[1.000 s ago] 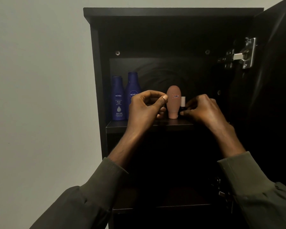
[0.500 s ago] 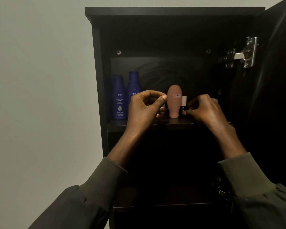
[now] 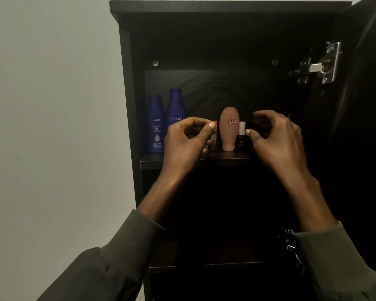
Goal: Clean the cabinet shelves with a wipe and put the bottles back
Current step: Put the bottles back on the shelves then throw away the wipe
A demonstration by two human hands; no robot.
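Note:
Two blue Nivea bottles (image 3: pixel 155 123) (image 3: pixel 175 109) stand at the left of the dark cabinet's upper shelf (image 3: pixel 152 162). A pink bottle (image 3: pixel 228 129) stands upside down on its cap at mid-shelf. My left hand (image 3: pixel 188 144) is just left of it, fingers curled round a small pale bottle (image 3: pixel 213 139) that is mostly hidden. A small dark bottle with a white cap (image 3: pixel 241 135) stands right of the pink one. My right hand (image 3: pixel 277 140) is beside it, with the thumb tip at the bottle and the other fingers lifted and spread. No wipe is in view.
The cabinet door (image 3: pixel 365 127) hangs open on the right on a metal hinge (image 3: pixel 319 66). A lower shelf (image 3: pixel 204 265) lies in deep shadow below my arms. A plain wall (image 3: pixel 52 127) is to the left of the cabinet.
My right hand's fingers have lifted and spread away from the small dark bottle, which now stands in plain sight. My left hand has stayed curled in the same place.

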